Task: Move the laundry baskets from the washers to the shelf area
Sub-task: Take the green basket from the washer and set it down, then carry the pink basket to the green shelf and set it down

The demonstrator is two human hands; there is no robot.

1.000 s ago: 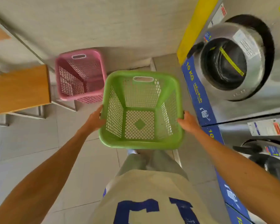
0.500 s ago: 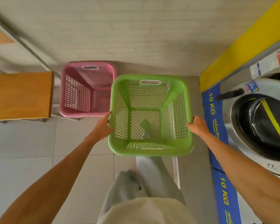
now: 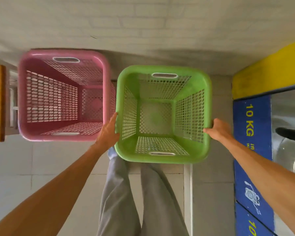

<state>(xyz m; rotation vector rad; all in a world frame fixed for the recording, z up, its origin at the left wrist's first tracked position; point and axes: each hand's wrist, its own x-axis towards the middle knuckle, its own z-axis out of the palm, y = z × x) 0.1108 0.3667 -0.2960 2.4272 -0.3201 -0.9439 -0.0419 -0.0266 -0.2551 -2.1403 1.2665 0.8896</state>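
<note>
Both hands grip the green basket (image 3: pixel 163 147): left hand (image 3: pixel 107 132) flat against its left wall, right hand (image 3: pixel 216 129) curled over its right rim. It's empty, glossy plastic lattice, rounded corners, low by the wall. Just left of it stands the pink basket (image 3: pixel 63 137), probably delivered. Setting down looks close.

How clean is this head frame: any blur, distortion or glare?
Head view: slight motion blur softens the pink basket rim; wide-angle bending curves the wall lines and splays both forearms; soft, even light, no harsh glare; the green basket and both hands, left and right, stay readable.
</note>
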